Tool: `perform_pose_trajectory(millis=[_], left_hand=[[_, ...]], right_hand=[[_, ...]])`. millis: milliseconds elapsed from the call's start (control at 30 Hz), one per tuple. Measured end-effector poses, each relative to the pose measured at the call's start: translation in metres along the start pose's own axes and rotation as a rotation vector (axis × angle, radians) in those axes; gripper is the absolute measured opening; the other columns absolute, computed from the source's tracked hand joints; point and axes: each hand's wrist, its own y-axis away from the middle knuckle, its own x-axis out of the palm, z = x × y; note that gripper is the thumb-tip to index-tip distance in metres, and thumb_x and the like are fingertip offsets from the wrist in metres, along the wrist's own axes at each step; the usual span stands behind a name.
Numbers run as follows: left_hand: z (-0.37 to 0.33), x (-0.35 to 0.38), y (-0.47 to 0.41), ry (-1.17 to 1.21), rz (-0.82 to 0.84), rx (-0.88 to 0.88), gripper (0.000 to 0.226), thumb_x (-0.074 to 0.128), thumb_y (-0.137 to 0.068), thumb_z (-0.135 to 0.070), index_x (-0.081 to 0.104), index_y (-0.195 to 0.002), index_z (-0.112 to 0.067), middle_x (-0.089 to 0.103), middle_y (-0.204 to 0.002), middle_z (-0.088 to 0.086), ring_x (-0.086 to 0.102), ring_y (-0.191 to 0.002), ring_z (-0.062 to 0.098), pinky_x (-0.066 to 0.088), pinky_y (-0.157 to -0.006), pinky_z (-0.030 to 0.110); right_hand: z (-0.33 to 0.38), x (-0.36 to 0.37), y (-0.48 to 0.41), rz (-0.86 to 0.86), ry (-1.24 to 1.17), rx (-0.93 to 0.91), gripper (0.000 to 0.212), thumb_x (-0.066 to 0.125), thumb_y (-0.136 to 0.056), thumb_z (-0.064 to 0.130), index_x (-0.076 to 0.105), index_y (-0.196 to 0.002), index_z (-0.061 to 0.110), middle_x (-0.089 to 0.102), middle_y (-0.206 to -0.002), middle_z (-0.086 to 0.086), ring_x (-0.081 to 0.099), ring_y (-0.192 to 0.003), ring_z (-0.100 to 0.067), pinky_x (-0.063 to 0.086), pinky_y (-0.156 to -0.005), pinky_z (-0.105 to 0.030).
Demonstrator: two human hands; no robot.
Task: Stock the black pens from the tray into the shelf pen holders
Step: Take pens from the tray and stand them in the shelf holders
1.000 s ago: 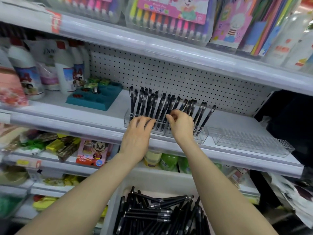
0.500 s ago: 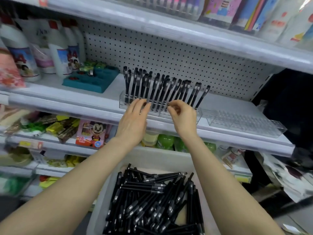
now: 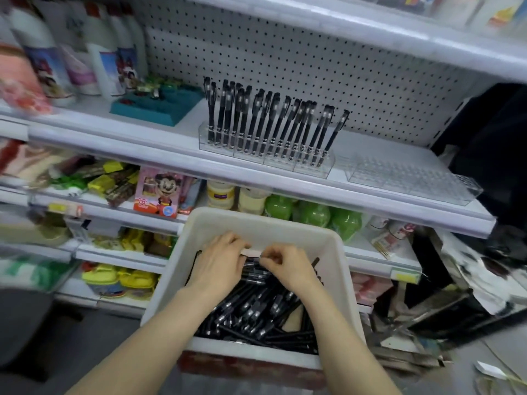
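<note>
Both hands are down in the tray (image 3: 256, 220), at its far end.
- Left hand (image 3: 219, 263): palm down on the pens (image 3: 256, 309), fingers bent and tips hidden. Can't tell if it holds anything.
- Right hand (image 3: 288, 266): knuckles up, fingers curled tight round pens at the top of the pile, just beside the left hand.
- Pens: slim black barrels, black caps with clips, silver band near the cap. They lie loose and criss-crossed, covering most of the tray floor, with a bare patch near the right wall.
- Tray: white plastic, below the shelf (image 3: 114, 138) front edge.
- Holder (image 3: 265, 163): clear, at the shelf front edge. It carries stocked pens (image 3: 271, 121) cap-up in rows, leaning right toward its right end.
- Second holder (image 3: 407, 178): clear, just right of the first, toward the shelf's right end.
</note>
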Motion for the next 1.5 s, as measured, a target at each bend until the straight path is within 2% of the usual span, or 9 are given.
perform_pose_trajectory(millis=[100, 367, 500, 633, 700, 867, 1167, 1267, 1500], left_hand=[[0.009, 0.004, 0.004, -0.019, 0.090, -0.011, 0.024, 0.056, -0.094, -0.024, 0.063, -0.117, -0.027, 0.055, -0.112, -0.005, 0.050, -0.108, 0.020, 0.043, -0.091, 0.034], [0.015, 0.009, -0.005, -0.038, 0.186, -0.023, 0.021, 0.053, -0.097, -0.032, 0.069, -0.112, -0.030, 0.055, -0.110, -0.007, 0.046, -0.110, 0.018, 0.040, -0.091, 0.031], [0.014, 0.005, -0.007, -0.023, 0.172, -0.025, 0.021, 0.055, -0.096, -0.033, 0.069, -0.111, -0.028, 0.056, -0.104, -0.005, 0.048, -0.105, 0.020, 0.040, -0.090, 0.032], [0.000, -0.006, -0.011, 0.067, 0.080, -0.034, 0.016, 0.056, -0.095, -0.032, 0.070, -0.100, -0.028, 0.060, -0.091, -0.005, 0.055, -0.092, 0.019, 0.046, -0.080, 0.038], [-0.010, -0.013, -0.015, 0.099, 0.055, -0.027, 0.016, 0.054, -0.096, -0.032, 0.069, -0.101, -0.027, 0.061, -0.091, -0.006, 0.057, -0.089, 0.017, 0.048, -0.076, 0.040], [-0.021, -0.031, -0.037, 0.152, -0.016, 0.033, 0.020, 0.055, -0.096, -0.029, 0.069, -0.109, -0.025, 0.061, -0.095, -0.003, 0.057, -0.094, 0.020, 0.047, -0.079, 0.037], [-0.010, -0.091, -0.126, -0.139, -0.293, 0.127, 0.060, 0.061, -0.090, -0.012, 0.039, -0.145, -0.019, 0.038, -0.147, 0.003, 0.035, -0.135, 0.022, 0.039, -0.108, 0.039], [-0.004, -0.094, -0.148, -0.230, -0.306, 0.149, 0.066, 0.065, -0.086, -0.008, 0.038, -0.145, -0.021, 0.040, -0.147, 0.003, 0.035, -0.135, 0.023, 0.033, -0.110, 0.037], [0.013, -0.082, -0.161, -0.244, -0.318, 0.187, 0.070, 0.072, -0.079, -0.006, 0.044, -0.141, -0.022, 0.047, -0.137, 0.003, 0.040, -0.127, 0.024, 0.042, -0.103, 0.037]], right_hand=[[-0.006, 0.014, 0.001, 0.130, 0.135, -0.027, 0.019, 0.068, -0.087, 0.034, 0.075, -0.097, 0.020, 0.074, -0.095, 0.002, 0.065, -0.090, -0.015, 0.049, -0.080, -0.028], [-0.015, 0.008, -0.004, 0.115, 0.052, 0.021, 0.012, 0.071, -0.086, 0.031, 0.073, -0.086, 0.019, 0.071, -0.085, 0.004, 0.060, -0.078, -0.010, 0.043, -0.071, -0.025], [-0.014, -0.005, -0.010, -0.058, -0.297, 0.138, 0.018, 0.077, -0.081, 0.034, 0.069, -0.076, 0.019, 0.065, -0.070, 0.009, 0.057, -0.066, -0.005, 0.045, -0.066, -0.021], [0.006, -0.012, -0.012, -0.113, -0.917, 0.183, 0.007, 0.076, -0.082, 0.009, 0.069, -0.082, 0.012, 0.068, -0.069, 0.001, 0.062, -0.066, -0.012, 0.052, -0.065, -0.019], [0.013, -0.016, -0.013, -0.100, -1.016, 0.145, 0.009, 0.073, -0.083, 0.002, 0.070, -0.088, 0.010, 0.068, -0.075, -0.004, 0.064, -0.068, -0.012, 0.053, -0.069, -0.018], [0.030, -0.041, -0.021, -0.168, -0.974, 0.022, 0.006, 0.069, -0.087, 0.001, 0.069, -0.091, 0.006, 0.069, -0.075, -0.006, 0.064, -0.071, -0.016, 0.055, -0.067, -0.020], [0.085, -0.138, -0.069, -0.547, -0.644, -0.135, 0.009, 0.058, -0.097, 0.019, 0.062, -0.089, 0.020, 0.072, -0.082, -0.003, 0.070, -0.076, -0.014, 0.057, -0.064, -0.025], [0.101, -0.156, -0.087, -0.645, -0.475, -0.180, 0.009, 0.055, -0.098, 0.023, 0.060, -0.091, 0.020, 0.071, -0.083, 0.000, 0.067, -0.069, -0.016, 0.052, -0.056, -0.024], [0.114, -0.154, -0.133, -0.719, -0.222, -0.198, 0.018, 0.053, -0.098, 0.029, 0.060, -0.101, 0.013, 0.069, -0.088, 0.001, 0.066, -0.080, -0.021, 0.056, -0.075, -0.048]])
